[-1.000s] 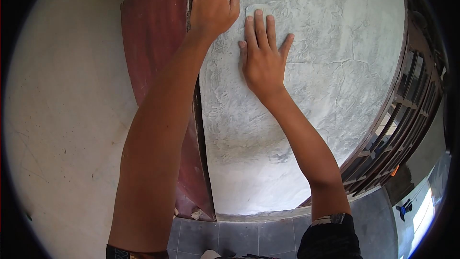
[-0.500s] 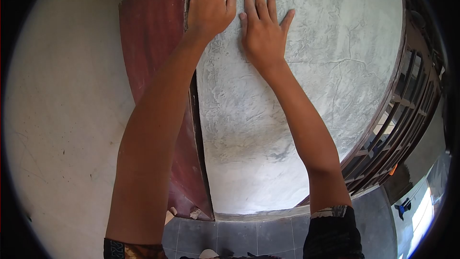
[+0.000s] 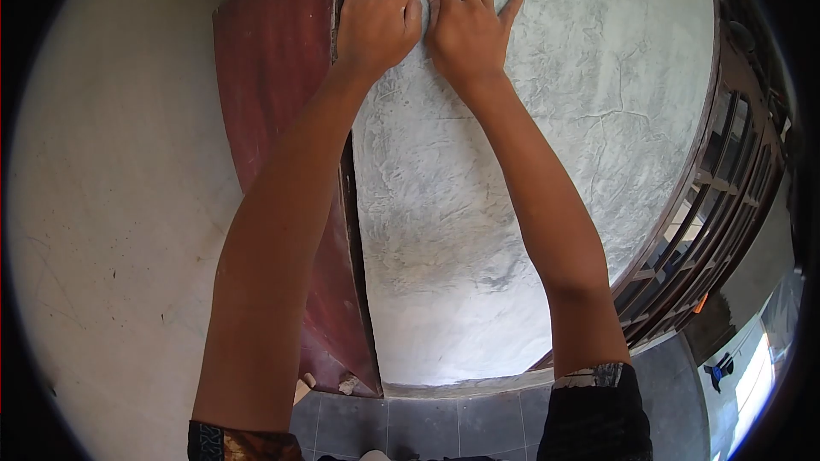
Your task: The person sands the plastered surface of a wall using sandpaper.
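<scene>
Both arms reach up over a grey-white, rough plastered surface (image 3: pixel 512 196). My left hand (image 3: pixel 382 19) lies on it near the top, beside the dark edge of a dark red panel (image 3: pixel 273 68), with its fingers spread and nothing held. Just to the right, my right hand (image 3: pixel 468 30) rests flat on the same plaster, fingers apart and empty. A small gap separates the two hands. Fine cracks and ridges run across the plaster right of my right hand.
A pale wall (image 3: pixel 120 205) fills the left side. Dark window bars (image 3: pixel 683 222) curve down the right. Grey floor tiles (image 3: pixel 423 423) lie at the bottom, with small broken pieces (image 3: pixel 348 385) by the panel's foot. A blue-black object (image 3: pixel 719 370) sits at the lower right.
My right hand has moved up along the plaster and is now closer to level with my left hand. My left hand has shifted only slightly.
</scene>
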Motion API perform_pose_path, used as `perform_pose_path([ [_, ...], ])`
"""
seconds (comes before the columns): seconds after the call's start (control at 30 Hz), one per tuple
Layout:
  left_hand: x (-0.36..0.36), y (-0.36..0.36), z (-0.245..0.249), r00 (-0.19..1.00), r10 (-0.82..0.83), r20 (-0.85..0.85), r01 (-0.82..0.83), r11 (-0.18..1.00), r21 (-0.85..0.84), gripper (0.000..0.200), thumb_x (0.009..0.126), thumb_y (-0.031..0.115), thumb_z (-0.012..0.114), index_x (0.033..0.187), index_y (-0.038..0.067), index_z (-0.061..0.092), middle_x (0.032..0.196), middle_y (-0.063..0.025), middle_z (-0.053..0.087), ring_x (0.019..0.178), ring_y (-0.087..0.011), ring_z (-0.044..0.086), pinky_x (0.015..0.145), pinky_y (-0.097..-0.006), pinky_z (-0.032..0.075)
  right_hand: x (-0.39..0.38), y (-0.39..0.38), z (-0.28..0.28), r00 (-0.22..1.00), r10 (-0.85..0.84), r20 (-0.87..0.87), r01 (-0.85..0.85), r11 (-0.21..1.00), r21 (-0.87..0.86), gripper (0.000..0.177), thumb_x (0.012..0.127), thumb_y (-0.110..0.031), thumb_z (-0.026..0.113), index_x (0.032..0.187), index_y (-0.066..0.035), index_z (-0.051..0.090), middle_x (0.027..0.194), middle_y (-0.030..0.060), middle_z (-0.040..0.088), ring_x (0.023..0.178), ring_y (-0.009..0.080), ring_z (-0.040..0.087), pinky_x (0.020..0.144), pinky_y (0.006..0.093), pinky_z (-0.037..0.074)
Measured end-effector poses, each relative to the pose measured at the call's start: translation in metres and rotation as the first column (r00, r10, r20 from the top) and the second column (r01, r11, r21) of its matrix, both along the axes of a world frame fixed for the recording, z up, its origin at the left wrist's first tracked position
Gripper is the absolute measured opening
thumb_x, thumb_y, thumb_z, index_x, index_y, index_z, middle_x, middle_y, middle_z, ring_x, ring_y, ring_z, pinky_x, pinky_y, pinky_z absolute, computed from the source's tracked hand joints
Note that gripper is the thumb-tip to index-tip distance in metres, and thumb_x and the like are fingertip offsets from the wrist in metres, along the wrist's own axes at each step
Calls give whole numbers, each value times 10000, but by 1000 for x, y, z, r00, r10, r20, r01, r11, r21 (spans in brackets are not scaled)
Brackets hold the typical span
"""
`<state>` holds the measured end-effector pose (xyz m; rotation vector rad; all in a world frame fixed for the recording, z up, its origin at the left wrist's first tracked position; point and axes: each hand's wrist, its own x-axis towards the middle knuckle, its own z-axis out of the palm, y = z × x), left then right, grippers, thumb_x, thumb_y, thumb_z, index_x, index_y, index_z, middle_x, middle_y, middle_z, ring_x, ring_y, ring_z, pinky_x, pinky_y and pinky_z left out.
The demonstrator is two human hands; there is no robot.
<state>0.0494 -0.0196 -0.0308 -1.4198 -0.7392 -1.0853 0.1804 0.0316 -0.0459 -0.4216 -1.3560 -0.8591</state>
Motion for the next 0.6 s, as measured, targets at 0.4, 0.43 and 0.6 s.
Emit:
perform_pose_path([
  [0.4, -2, 1, 1, 1000, -10, -10, 10, 1000, -3, 468, 956, 55, 502, 1412, -33, 564, 1529, -193, 525, 1472, -351, 430, 1220, -539, 288, 7, 1, -8, 999, -19, 34, 20, 999, -44, 475, 1097, -276, 436, 1521, -66, 467, 1632, 145, 397, 1531, 374, 322, 1126, 784, 226],
  [0.43, -3, 1, 0, 1000, -14, -10, 14, 1000, 2, 468, 956, 58, 505, 1411, -32, 565, 1529, -193, 525, 1473, -352, 429, 1221, -538, 286, 10, -5, -33, 997, -48, 64, 56, 991, -120, 477, 1093, -272, 450, 1521, -64, 472, 1633, 147, 396, 1533, 374, 319, 1127, 784, 223],
  [0.6, -3, 3, 1, 1000, -1, 1, 1, 1000, 6, 470, 962, 73, 502, 1418, -24, 562, 1539, -189, 514, 1481, -347, 416, 1228, -538, 270, 14, -9, -70, 992, -60, 112, 77, 985, -156, 503, 1055, -252, 504, 1513, -48, 476, 1611, 146, 420, 1515, 357, 350, 1123, 785, 209],
])
